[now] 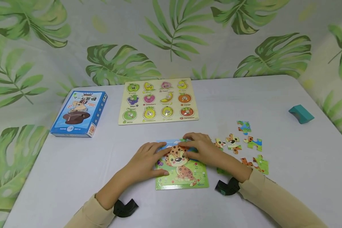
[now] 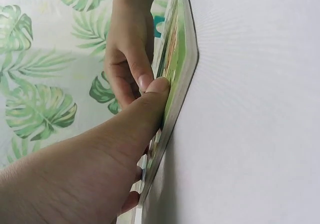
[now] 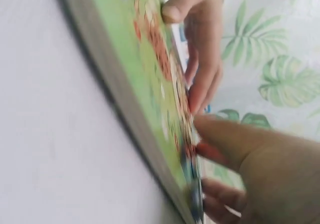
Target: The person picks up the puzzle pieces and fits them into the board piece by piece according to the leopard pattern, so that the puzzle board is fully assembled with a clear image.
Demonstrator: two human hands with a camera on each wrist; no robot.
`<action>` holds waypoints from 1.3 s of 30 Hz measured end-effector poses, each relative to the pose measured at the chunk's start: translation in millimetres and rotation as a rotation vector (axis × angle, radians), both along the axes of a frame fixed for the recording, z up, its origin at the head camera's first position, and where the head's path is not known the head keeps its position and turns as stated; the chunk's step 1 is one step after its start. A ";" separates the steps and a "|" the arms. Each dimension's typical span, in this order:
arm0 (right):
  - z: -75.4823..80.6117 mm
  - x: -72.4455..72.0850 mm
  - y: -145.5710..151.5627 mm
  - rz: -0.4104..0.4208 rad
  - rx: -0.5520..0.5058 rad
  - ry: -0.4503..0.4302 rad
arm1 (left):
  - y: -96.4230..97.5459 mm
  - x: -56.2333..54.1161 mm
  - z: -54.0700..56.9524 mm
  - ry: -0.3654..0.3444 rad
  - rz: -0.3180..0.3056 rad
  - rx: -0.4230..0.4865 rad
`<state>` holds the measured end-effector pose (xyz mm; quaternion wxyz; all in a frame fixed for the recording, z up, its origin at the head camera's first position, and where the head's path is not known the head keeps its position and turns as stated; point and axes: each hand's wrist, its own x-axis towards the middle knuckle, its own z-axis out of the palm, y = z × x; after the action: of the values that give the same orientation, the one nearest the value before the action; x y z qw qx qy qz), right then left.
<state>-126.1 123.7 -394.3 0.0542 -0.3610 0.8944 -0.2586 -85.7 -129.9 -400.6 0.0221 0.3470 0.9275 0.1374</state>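
A jigsaw puzzle board [image 1: 168, 183] with a spotted leopard cub picture lies on the table between both hands. My left hand [image 1: 143, 162] rests along its left side, fingers stretched over the upper left and the thumb [image 2: 159, 85] on the board's surface. My right hand [image 1: 206, 151] reaches over the upper right part, its fingertips touching the picture beside the cub's head. Seen from the right wrist, the right thumb and fingers [image 3: 220, 134] press at the board's far edge. Part of the picture's top right is hidden under the right hand.
Several loose jigsaw pieces [image 1: 255, 143] lie right of the board, some partly behind the right forearm. Farther back is a wooden fruit puzzle board [image 1: 156, 106]. A blue game box [image 1: 78, 114] lies at the left, a teal block [image 1: 301, 114] at the right.
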 end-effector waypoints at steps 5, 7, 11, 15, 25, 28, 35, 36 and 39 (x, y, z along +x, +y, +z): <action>11.3 -2.3 11.0 -0.026 -0.045 -0.152 | 0.0 -0.1 -1.3 0.001 0.001 0.005; 19.4 -4.3 20.0 -0.065 -0.087 -0.179 | -0.1 -0.4 -1.9 -0.001 0.001 0.005; 36.9 -7.7 46.0 -0.170 -0.202 -0.172 | -0.4 -0.4 -2.1 -0.007 0.005 0.010; 50.0 -9.0 77.4 -0.270 -0.311 -0.095 | -0.6 -0.3 -1.9 -0.009 0.005 0.014; 36.0 -15.6 142.7 -0.486 -0.383 -0.067 | -0.4 -0.4 -2.5 -0.008 0.005 0.009; 23.2 -20.4 155.1 -0.515 -0.391 -0.130 | -0.4 -0.1 -1.8 -0.006 0.006 0.008; 7.0 -24.5 168.3 -0.563 -0.339 -0.325 | -0.2 0.8 1.3 -0.026 0.008 0.022; 5.6 -24.8 169.5 -0.566 -0.325 -0.333 | -0.2 0.8 1.2 -0.026 0.007 0.025; 3.4 -25.5 171.1 -0.554 -0.294 -0.313 | -0.2 0.8 0.8 -0.027 0.008 0.030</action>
<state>-151.6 294.9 -390.8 0.0660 -0.0643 0.8925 -0.4416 -84.9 -130.1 -399.9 0.0287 0.3417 0.9263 0.1560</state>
